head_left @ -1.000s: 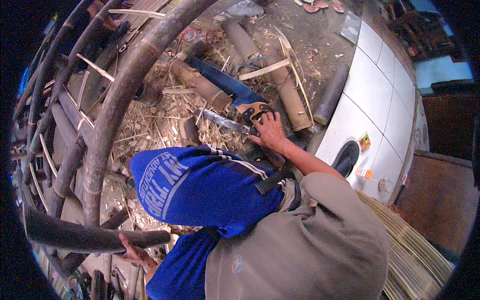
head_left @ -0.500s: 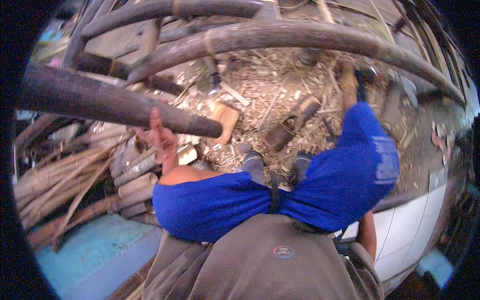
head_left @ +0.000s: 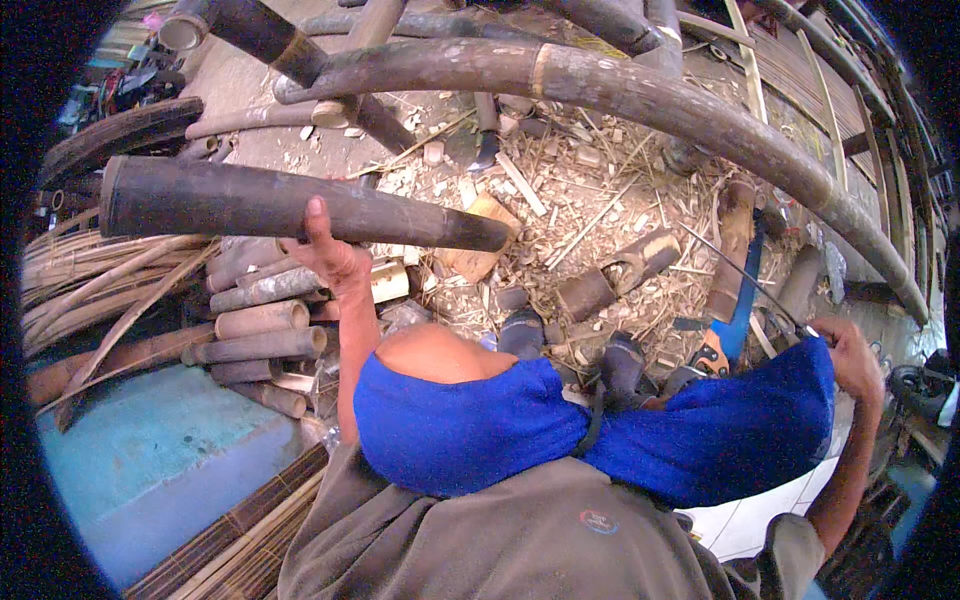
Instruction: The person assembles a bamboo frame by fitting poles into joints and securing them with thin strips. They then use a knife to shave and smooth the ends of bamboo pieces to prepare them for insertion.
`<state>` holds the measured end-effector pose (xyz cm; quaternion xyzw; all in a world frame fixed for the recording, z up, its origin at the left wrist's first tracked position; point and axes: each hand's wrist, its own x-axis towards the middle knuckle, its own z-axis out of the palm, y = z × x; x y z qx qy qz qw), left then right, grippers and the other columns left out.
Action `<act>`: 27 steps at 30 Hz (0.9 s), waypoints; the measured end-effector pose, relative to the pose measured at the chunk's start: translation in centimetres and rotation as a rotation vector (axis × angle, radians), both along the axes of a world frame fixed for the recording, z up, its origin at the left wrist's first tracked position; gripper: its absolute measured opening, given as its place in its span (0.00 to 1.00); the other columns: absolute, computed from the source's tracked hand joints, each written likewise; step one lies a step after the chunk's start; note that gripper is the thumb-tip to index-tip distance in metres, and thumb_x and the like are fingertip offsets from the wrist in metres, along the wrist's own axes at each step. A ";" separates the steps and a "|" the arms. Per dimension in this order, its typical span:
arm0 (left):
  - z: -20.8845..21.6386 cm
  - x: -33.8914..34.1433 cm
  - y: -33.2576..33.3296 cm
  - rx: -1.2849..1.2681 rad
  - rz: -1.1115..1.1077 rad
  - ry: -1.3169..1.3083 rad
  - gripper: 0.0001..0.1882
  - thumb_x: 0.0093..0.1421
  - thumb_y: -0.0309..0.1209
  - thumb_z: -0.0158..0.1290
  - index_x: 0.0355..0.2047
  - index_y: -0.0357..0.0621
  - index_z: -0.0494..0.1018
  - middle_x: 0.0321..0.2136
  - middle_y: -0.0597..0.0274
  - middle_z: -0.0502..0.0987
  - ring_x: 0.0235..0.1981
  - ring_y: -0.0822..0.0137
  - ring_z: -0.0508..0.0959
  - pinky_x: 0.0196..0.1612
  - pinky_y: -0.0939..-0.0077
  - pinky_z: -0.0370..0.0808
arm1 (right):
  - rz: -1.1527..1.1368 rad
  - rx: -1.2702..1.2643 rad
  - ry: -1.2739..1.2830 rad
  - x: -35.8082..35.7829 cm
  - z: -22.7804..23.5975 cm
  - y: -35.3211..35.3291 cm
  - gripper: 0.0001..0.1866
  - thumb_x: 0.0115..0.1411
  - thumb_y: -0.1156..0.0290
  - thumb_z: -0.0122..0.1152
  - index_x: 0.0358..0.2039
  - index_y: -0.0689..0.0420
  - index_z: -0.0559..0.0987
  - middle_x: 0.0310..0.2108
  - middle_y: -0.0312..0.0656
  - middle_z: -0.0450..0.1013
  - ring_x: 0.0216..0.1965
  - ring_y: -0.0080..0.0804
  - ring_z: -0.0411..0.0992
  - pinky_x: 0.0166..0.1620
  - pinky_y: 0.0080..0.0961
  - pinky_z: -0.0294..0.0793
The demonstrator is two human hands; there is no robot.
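A thick dark bamboo tube [head_left: 230,195] lies nearly level on the left, its narrower right end resting over a pale wooden block [head_left: 475,245] on the ground. My left hand [head_left: 335,258] grips its near side from below, thumb up across the wall. Out beyond my right knee, my right hand [head_left: 848,358] is closed around the near end of a long thin rod-like tool [head_left: 745,272], which slants toward the far left. Next to that tool lies a saw with a blue blade cover [head_left: 740,315] and an orange handle.
A long curved bamboo pole [head_left: 640,90] crosses the far side. A cut bamboo piece with a notch [head_left: 620,270] lies among wood chips before my feet. Several short bamboo tubes [head_left: 265,320] are stacked at left by split strips [head_left: 110,275]. A dark-bladed tool [head_left: 485,148] rests beyond the block.
My right hand has come up from beside my right hip, now with the thin tool in it. The view has shifted; my left hand stays on the bamboo tube.
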<state>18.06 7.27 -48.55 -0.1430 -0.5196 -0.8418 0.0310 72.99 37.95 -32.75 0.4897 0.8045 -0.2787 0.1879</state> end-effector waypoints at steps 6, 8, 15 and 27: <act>0.0 -0.6 -2.8 0.076 -0.011 0.054 0.34 0.53 0.39 0.62 0.56 0.36 0.63 0.41 0.48 0.76 0.42 0.54 0.79 0.48 0.54 0.80 | 0.315 -0.156 0.376 -14.4 -0.3 -1.3 0.24 0.53 0.60 0.67 0.46 0.61 0.80 0.35 0.41 0.78 0.36 0.29 0.75 0.41 0.30 0.74; -0.2 0.2 -3.0 0.022 0.025 0.091 0.33 0.54 0.42 0.62 0.55 0.36 0.65 0.42 0.48 0.76 0.44 0.54 0.78 0.50 0.54 0.78 | 0.328 -0.220 0.422 -19.2 -3.6 -4.5 0.21 0.55 0.62 0.65 0.47 0.61 0.78 0.36 0.46 0.78 0.38 0.32 0.76 0.42 0.34 0.75; -0.6 5.8 -4.4 -0.180 0.035 0.269 0.52 0.57 0.53 0.59 0.68 0.43 0.40 0.50 0.48 0.70 0.51 0.49 0.74 0.59 0.46 0.69 | 0.324 -0.073 0.721 -31.5 -18.3 -15.8 0.14 0.61 0.63 0.60 0.37 0.62 0.75 0.23 0.59 0.75 0.27 0.61 0.76 0.31 0.49 0.74; -2.6 7.1 -5.6 -0.191 0.120 0.577 0.44 0.61 0.49 0.51 0.68 0.46 0.42 0.54 0.41 0.67 0.54 0.47 0.72 0.60 0.42 0.70 | 0.325 -0.001 0.915 -36.6 -18.1 -20.5 0.16 0.59 0.59 0.64 0.34 0.60 0.75 0.26 0.54 0.77 0.27 0.56 0.78 0.29 0.48 0.78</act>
